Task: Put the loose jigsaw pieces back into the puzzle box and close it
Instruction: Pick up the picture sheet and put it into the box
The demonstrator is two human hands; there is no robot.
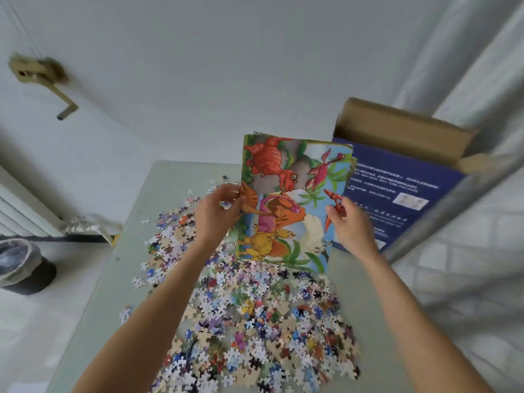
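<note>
A pale green table (136, 211) carries the work, set against a plain white wall (226, 66). On the floor off the table's left edge stands a dark waste bin (25, 270) lined with a bag, and a white radiator pipe (90, 225) runs low along the wall beside it. A brass-coloured handle (42, 80) juts from the wall at upper left. Off the table's right edge lies quilted white bedding (467, 279), with a grey metal rail (442, 214) slanting across it.

The loose jigsaw pieces (255, 321) are heaped over the middle and near part of the table, spreading toward its left edge, some face up and some showing plain brown backs.

Both hands hold a dinosaur picture sheet (289, 199) upright above the far part of the heap. Its long axis runs near to far, the bottom edge close to the pieces and the top edge leaning toward the wall. The left hand (218, 211) pinches the sheet's left edge between thumb and curled fingers; the right hand (351, 222) grips the right edge the same way.

The puzzle box (397, 194), dark blue with white print, stands at the table's far right corner just behind the sheet, its brown cardboard flap (402, 129) raised open.
</note>
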